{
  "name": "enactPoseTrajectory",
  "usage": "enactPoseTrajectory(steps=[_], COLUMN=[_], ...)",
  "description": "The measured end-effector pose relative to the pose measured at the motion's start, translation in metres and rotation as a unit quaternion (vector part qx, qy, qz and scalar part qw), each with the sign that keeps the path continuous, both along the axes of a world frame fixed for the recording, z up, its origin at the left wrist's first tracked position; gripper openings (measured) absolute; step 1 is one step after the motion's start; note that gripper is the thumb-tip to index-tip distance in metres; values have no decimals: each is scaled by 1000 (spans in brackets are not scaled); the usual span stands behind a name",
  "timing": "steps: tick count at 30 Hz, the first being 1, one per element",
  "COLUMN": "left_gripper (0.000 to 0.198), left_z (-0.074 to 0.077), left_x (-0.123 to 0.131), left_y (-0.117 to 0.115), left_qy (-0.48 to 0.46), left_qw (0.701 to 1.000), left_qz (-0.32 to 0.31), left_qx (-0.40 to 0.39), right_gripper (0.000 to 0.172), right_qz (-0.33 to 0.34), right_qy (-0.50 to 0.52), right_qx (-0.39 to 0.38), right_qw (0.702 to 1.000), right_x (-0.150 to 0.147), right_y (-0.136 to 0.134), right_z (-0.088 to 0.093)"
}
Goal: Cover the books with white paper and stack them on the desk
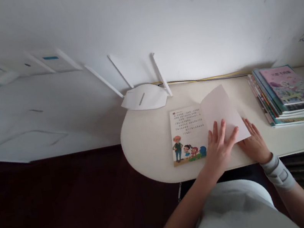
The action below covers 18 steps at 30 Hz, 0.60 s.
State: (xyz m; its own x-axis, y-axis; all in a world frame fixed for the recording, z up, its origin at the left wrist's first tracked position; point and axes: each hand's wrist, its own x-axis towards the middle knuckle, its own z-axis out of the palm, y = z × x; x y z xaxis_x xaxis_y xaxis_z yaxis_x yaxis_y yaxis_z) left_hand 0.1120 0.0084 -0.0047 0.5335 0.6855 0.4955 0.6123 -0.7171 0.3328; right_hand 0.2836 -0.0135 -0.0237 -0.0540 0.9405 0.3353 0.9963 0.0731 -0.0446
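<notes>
An open picture book (189,135) lies on the pale table, its left page showing lines of text above cartoon figures. A blank whitish leaf (219,104) rises at a tilt from the book's right side. My left hand (219,149) rests against the lower part of this leaf with its fingers spread. Just right of it, my right hand (254,143) reaches to the leaf's lower right edge, fingers stretched out and partly hidden behind the paper. A grey band wraps my right wrist.
A white router (145,97) with upright antennas stands at the back left of the table (144,138). Cables run along the wall. Stacked books (290,87) sit on the right. The table's rounded left end drops to a dark floor (68,206).
</notes>
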Motion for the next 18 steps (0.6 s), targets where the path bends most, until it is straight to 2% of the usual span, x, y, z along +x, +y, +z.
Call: enactPoseTrajectory(steps=[4,11,18], left_gripper=[56,38,37], left_z=[-2,-1,-1], left_x=[10,12,16], left_y=[-2,2,3], left_qy=[52,45,92], left_qw=[998,994,990], left_qz=[43,96,95], left_qx=[-11,-27,-41], right_gripper=[51,46,41], right_qz=[12,-2,3], right_qy=[-11,-12,40], right_qx=[-14,-44,-23], right_qw=[1000,999,999], right_x=[4,3,5], right_y=[0,5,8], right_z=[-2,7,2])
